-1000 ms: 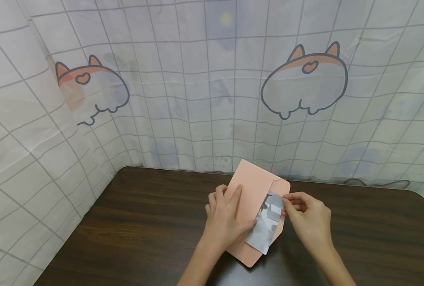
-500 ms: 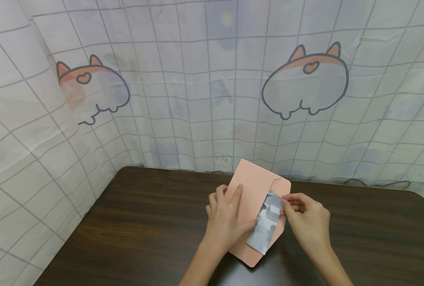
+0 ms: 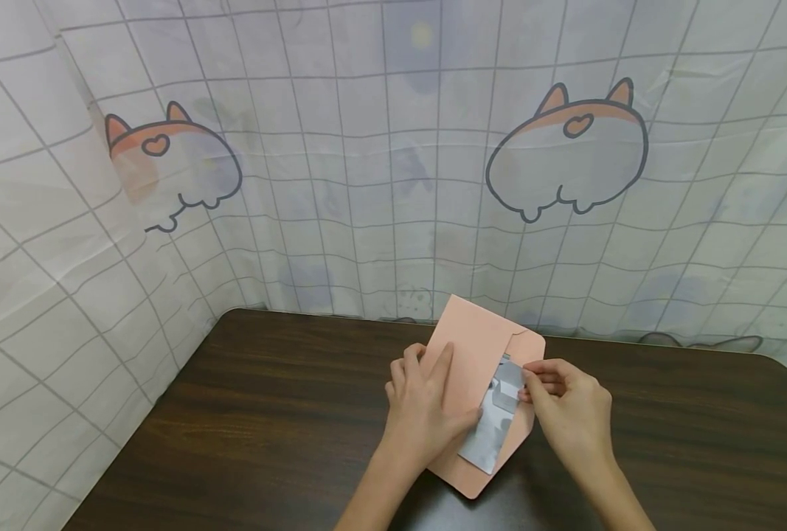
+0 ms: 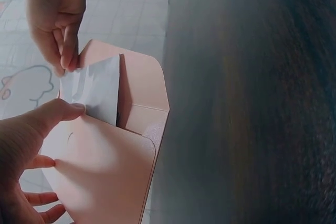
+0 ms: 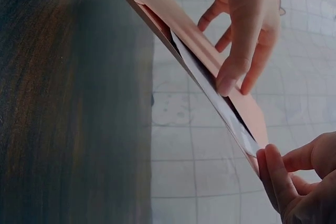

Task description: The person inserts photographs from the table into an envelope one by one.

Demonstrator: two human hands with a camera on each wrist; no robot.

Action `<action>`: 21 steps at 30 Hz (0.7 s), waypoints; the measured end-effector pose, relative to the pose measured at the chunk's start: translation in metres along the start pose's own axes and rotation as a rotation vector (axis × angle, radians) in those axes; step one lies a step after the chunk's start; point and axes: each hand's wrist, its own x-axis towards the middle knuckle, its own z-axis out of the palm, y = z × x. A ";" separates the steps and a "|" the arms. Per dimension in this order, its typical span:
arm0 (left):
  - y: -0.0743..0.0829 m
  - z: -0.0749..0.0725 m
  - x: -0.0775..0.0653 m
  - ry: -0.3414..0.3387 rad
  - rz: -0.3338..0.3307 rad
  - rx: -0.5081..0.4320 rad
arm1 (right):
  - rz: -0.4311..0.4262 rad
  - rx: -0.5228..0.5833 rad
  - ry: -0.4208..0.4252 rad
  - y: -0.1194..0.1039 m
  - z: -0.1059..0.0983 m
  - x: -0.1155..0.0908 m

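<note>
A peach-pink paper envelope (image 3: 473, 346) is held tilted above the table, its flap (image 4: 139, 80) unfolded. A thin grey-and-white printed card (image 3: 493, 428) sits partly inside the opening, one long side sticking out over the flap. My left hand (image 3: 420, 417) grips the envelope, the thumb at the opening's edge and the fingers spread over its front and side. With fingertips and thumb, my right hand (image 3: 572, 405) pinches the card's outer edge near its upper corner. In the right wrist view the card (image 5: 210, 93) appears edge-on within the mouth; its inserted part is hidden.
Beneath the hands lies a dark wood-grain table (image 3: 267, 413) with rounded back corners. A white grid-patterned curtain (image 3: 366, 184) with cartoon animal prints hangs directly behind and along the left side.
The envelope has shifted slightly right with my left hand, while my right hand has barely moved. Less of the card shows outside the opening now.
</note>
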 end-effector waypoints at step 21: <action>0.002 -0.006 -0.001 -0.069 0.027 -0.104 | 0.169 0.177 -0.049 0.002 -0.003 0.006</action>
